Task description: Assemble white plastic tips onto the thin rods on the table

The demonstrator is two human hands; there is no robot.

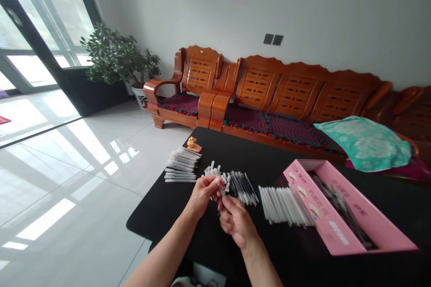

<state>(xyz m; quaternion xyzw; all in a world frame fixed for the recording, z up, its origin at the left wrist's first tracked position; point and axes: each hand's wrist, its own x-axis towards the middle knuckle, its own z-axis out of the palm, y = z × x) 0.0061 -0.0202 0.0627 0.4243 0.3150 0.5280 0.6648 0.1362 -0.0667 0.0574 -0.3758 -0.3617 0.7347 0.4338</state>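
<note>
Two-handed pinch over a black bench (158, 217), seen from the head-worn camera, which also takes in a tiled room. The left grip (202, 195) and the right grip (236, 223) meet just above the bench surface, fingers curled nearly shut, and between their fingertips they appear to hold a slim white stick (222, 188), though the fingers hide most of it and its exact form cannot be told. Directly ahead lie a loose cluster of white-tipped pieces (213, 171) and a fan of clear tubes with dark cores (243, 188). To the left, a stack of white sticks (182, 166) lies in roughly parallel rows; to the right, a row of white tubes (284, 205) lies just beside an open pink carton (350, 228) with dark contents. A small orange figurine (191, 142) stands near the far edge. Handling note: a fingertip pinch held close to the work, with the wrists low and the piece kept over the bench, seems the sound way to control so slender an item without disturbing the neighbouring piles.
</note>
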